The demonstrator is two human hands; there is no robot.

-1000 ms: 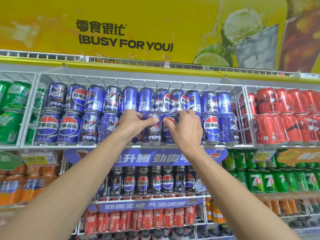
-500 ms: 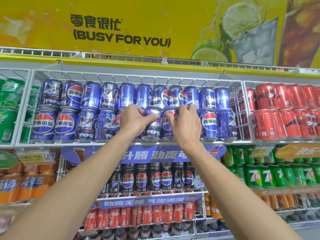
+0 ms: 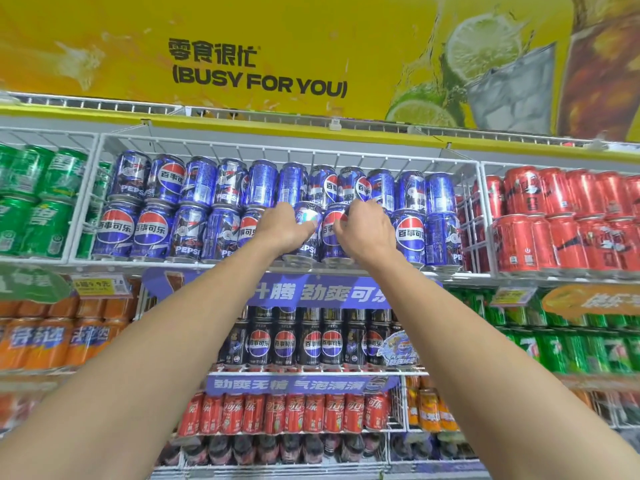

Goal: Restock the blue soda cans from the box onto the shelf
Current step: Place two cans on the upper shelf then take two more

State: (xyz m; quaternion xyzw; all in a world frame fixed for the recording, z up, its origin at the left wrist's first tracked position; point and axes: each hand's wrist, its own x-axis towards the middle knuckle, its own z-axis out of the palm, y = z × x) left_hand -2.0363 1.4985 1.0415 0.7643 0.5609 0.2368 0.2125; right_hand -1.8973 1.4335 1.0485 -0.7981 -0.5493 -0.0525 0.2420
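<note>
**Two Hands on Two Blue Cans**

Both arms reach up to the top shelf (image 3: pixel 242 266), which is made of white wire. The left hand (image 3: pixel 282 232) is wrapped round the first blue can (image 3: pixel 309 216). Its thumb lies across the front of that can. The right hand (image 3: pixel 369 232) is wrapped round the second blue can (image 3: pixel 329 230), with its fingers curled over the top part.

The second blue can is just at 3 o'clock from the first one, and the two touch side by side. Both stand up straight in the bottom row, right at the front edge of the shelf.

More blue cans (image 3: pixel 152 230) fill the same shelf. They stand in two rows, one row stacked on top of the other. They go out to 9 o'clock and 3 o'clock from the hands, and the top row sits at 12 o'clock.

Far out at 9 o'clock there are green cans (image 3: pixel 38 202). Far out at 3 o'clock there are red cans (image 3: pixel 571 223). A big yellow sign (image 3: pixel 104 46) hangs at 12 o'clock and says "BUSY FOR YOU".

At 6 o'clock, under the shelf, is a blue banner (image 3: pixel 311 292). Below it stand black cans (image 3: pixel 311 341), and lower still are small red cola cans (image 3: pixel 284 414). Orange cans (image 3: pixel 41 341) are at 8 o'clock.
</note>
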